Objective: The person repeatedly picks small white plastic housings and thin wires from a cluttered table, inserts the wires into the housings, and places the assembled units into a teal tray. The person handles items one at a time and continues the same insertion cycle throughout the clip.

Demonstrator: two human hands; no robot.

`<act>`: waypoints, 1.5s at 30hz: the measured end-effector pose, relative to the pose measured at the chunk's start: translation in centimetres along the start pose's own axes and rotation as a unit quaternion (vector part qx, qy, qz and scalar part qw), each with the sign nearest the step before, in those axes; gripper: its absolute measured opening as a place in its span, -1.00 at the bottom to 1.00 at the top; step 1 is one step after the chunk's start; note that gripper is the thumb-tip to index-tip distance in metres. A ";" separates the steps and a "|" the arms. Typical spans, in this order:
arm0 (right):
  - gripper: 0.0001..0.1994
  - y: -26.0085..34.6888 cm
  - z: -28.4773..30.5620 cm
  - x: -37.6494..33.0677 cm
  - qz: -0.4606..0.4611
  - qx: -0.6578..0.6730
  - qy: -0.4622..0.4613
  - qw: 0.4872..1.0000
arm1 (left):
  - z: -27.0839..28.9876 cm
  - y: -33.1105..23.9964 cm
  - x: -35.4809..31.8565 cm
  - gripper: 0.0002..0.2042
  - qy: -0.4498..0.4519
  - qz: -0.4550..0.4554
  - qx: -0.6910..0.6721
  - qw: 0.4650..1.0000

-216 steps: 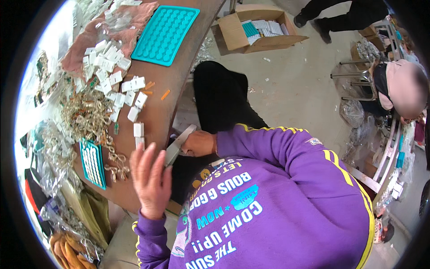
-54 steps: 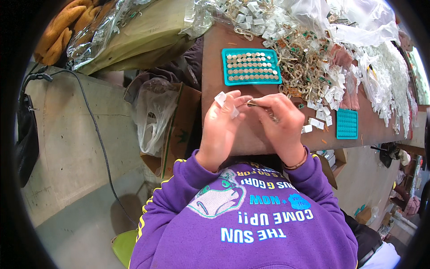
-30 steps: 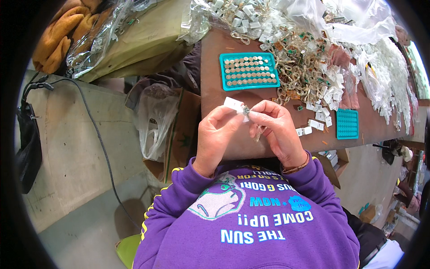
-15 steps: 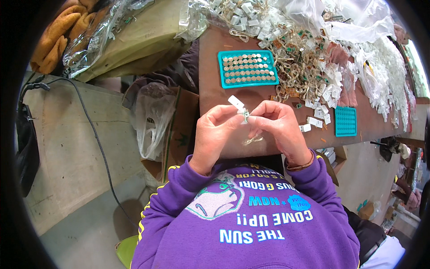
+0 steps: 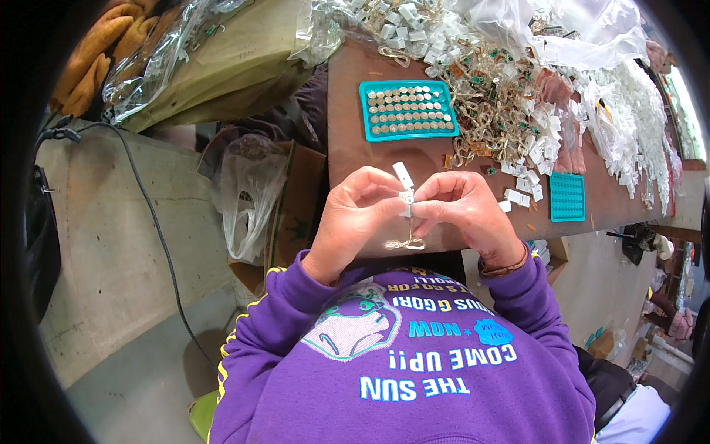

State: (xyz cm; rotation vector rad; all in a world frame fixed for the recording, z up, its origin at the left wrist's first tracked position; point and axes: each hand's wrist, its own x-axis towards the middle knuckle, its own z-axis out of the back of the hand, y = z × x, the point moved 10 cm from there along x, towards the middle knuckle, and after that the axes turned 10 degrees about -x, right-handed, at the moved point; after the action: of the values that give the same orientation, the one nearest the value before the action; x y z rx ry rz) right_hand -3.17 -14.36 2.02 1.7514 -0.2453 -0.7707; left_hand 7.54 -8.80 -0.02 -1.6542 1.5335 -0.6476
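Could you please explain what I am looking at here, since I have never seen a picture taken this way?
No machine here: a person wears a wide fisheye camera on the head, looking down at their own bare hands, so straight edges bend. The left hand and right hand meet over the brown table and together pinch a small white tag with a thin pale loop hanging below. On the table lie a teal tray of round pieces, a smaller teal tray, and heaps of white tags and chains. Below is the person's purple sweatshirt.

Teal tray (image 5: 366, 111) of silvery discs (image 5: 410, 111), white tag (image 5: 403, 176), brown table (image 5: 347, 148), purple yellow-striped sleeves (image 5: 251, 333)
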 end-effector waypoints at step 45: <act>-0.94 -0.7 -0.1 -0.2 0.133 -0.064 -0.146 0.978 | 0.2 2.0 0.2 -0.88 -0.143 -0.050 -0.178 0.972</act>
State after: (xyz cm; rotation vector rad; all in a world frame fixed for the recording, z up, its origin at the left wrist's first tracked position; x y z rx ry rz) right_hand -3.45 -13.92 1.43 1.4448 -0.6029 -0.8253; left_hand 6.51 -8.86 -1.78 -2.0021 1.4175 -0.1737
